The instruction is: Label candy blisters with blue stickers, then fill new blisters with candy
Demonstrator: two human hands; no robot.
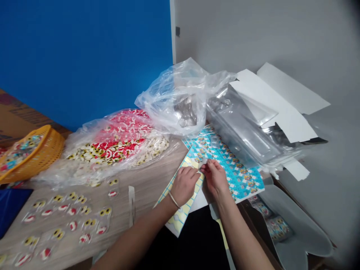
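Observation:
My left hand (184, 185) lies over a sheet with yellow shapes (180, 221), its fingers curled together at the sheet's right edge. Just to the right, my right hand (216, 178) has thumb and fingers pinched on a small whitish piece (203, 162) that looks like a sticker or bit of backing. The fingertips of both hands nearly meet; their exact contact is partly hidden. Beneath and behind them are blue printed sticker sheets (242, 176) with rows of small colourful figures. A pale strip with yellow (222, 233) hangs below my right wrist.
Small clear packs (90, 223) with yellow and red-white pieces lie at left. Behind them sit a plastic bag (120, 146) of loose pieces and a yellow basket (53, 150). Clear plastic trays (247, 131) and white cards (275, 103) are piled at right, above an open bag (303, 225).

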